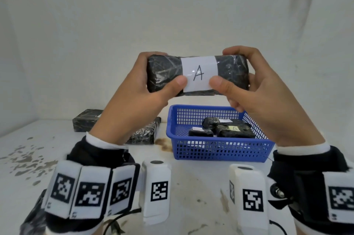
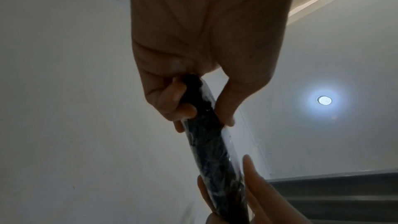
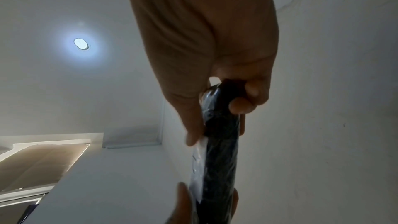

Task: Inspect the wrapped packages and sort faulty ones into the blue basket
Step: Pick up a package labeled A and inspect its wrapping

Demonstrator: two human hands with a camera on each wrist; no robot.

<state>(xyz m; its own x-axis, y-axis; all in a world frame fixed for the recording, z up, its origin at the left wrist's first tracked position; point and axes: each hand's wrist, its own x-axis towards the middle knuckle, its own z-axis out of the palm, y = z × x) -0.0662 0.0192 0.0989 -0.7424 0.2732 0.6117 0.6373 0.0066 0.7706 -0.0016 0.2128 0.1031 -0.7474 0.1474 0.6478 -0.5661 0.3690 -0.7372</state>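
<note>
- A person holds a dark wrapped package [image 1: 197, 75] up in front of a white wall, above the far edge of the blue basket [image 1: 218, 150]
- The left hand [image 1: 138, 97] grips the package's left end: the thumb presses the front face just beside the white label [image 1: 199, 74], the other fingers curl round behind
- The right hand [image 1: 256, 91] grips the right end in the same way, thumb on the front at the label's lower right corner, fingers wrapped over the top and back
- The two thumbs sit near each other, either side of the label's lower edge, not touching
- The label wraps round the package's middle and carries a handwritten letter A
- The package lies level, long side across, its shiny clear film creased over a black inside
- In the left wrist view the package [image 2: 213, 151] appears edge-on, pinched between thumb and fingers [image 2: 178, 108], with the other hand's fingertips at its far end
- The right wrist view shows the same package [image 3: 219, 151] edge-on, clamped at its near end
- The blue basket stands on the stained white tabletop [image 1: 191, 187] and holds three dark wrapped packages [image 1: 220, 129], each showing a small label; one label is yellowish with an A
- Two more wrapped packages [image 1: 115, 127] lie on the tabletop left of the basket, partly hidden behind the left forearm
- Both wrists wear white bands printed with black square marker codes
</note>
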